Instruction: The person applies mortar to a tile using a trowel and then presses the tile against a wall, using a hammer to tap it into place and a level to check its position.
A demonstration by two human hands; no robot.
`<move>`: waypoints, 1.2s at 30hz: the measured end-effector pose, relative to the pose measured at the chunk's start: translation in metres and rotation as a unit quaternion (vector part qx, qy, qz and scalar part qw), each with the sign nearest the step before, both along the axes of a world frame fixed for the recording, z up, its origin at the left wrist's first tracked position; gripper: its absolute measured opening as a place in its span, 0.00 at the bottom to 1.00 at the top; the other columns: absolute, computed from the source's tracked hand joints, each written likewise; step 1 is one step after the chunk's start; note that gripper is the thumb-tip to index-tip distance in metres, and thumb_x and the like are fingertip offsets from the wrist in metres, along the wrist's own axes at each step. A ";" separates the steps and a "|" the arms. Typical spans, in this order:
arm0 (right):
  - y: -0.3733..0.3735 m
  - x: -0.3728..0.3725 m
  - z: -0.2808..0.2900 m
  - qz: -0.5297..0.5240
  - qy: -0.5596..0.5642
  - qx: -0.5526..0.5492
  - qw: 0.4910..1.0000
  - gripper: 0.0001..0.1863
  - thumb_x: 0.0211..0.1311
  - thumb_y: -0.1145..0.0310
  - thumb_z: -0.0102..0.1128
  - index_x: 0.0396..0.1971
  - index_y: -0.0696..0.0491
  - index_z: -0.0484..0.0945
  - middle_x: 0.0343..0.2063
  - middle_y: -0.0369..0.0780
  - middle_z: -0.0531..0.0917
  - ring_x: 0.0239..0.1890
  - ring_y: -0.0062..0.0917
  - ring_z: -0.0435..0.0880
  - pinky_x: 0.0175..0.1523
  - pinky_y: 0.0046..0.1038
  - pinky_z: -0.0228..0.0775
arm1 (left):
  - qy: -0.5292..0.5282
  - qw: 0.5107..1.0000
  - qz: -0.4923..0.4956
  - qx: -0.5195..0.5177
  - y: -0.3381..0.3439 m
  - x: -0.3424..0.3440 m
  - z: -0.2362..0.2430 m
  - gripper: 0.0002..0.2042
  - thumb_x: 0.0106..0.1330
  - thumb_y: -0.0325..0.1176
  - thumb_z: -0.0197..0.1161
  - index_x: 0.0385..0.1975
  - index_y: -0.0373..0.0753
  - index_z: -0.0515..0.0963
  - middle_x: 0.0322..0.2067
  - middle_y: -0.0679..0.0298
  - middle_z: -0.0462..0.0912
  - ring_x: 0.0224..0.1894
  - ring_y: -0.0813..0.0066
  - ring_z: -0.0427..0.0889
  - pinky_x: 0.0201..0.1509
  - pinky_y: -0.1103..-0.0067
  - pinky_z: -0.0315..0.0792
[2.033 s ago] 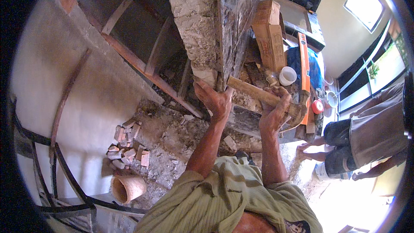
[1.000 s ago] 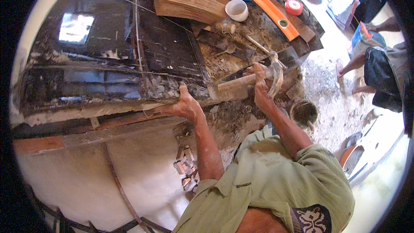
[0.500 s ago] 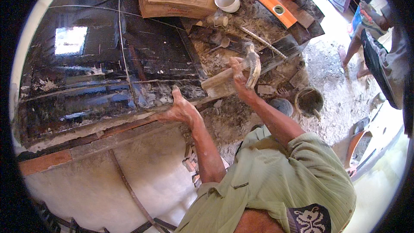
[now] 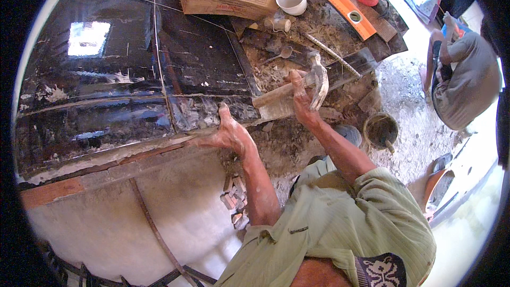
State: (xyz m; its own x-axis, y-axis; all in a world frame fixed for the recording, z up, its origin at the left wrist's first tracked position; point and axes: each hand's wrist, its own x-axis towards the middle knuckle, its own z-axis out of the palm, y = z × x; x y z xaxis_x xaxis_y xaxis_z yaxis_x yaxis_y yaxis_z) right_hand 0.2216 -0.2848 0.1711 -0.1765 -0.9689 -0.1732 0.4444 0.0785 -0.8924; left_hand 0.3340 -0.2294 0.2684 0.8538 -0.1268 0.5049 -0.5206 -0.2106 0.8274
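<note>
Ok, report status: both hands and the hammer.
Left hand flat on slab edge. Right hand gripping hammer, raised. Nothing between them.

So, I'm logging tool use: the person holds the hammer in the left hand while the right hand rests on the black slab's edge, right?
Swapped hands. In the head view the right hand grips the hammer, and the left hand rests on the black slab's edge.
</note>
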 end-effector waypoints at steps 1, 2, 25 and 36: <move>0.001 0.000 0.007 0.015 -0.034 0.018 0.999 0.20 0.62 0.53 0.56 0.39 0.57 0.74 0.27 0.36 0.79 0.29 0.21 0.78 0.35 0.27 0.71 | 0.013 1.000 -0.006 -0.005 0.002 0.003 0.000 0.55 0.43 0.28 0.73 0.62 0.21 0.34 0.58 0.41 0.50 0.60 0.54 0.56 0.68 0.67 0.50; 0.002 0.002 0.011 0.029 -0.067 0.037 0.997 0.20 0.62 0.53 0.55 0.39 0.57 0.74 0.28 0.37 0.79 0.29 0.22 0.78 0.35 0.26 0.71 | 0.011 1.000 -0.003 -0.006 0.003 0.005 0.002 0.55 0.43 0.28 0.73 0.62 0.21 0.34 0.58 0.41 0.50 0.60 0.54 0.56 0.68 0.67 0.50; 0.003 -0.026 0.098 0.061 0.056 -0.042 0.996 0.21 0.68 0.55 0.43 0.42 0.59 0.74 0.33 0.41 0.80 0.38 0.28 0.81 0.44 0.30 0.70 | -0.055 0.996 0.050 0.059 0.013 0.013 0.006 0.53 0.38 0.27 0.71 0.63 0.23 0.39 0.61 0.36 0.46 0.63 0.47 0.49 0.68 0.61 0.42; 0.003 -0.009 0.160 0.087 -0.107 -0.170 0.976 0.21 0.69 0.57 0.41 0.47 0.60 0.69 0.35 0.43 0.77 0.35 0.32 0.80 0.45 0.37 0.74 | -0.063 0.998 0.017 0.027 0.013 0.011 0.008 0.59 0.37 0.27 0.74 0.65 0.28 0.33 0.66 0.42 0.32 0.69 0.52 0.35 0.70 0.62 0.29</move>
State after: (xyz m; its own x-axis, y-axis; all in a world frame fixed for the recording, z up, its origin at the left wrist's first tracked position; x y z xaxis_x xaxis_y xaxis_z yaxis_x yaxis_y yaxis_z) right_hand 0.2125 -0.2822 0.3313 0.0011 -0.9889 0.1483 0.6294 -0.1145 -0.7686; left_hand 0.3454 -0.2167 0.2767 0.7882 -0.1291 0.6017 -0.6117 -0.2720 0.7429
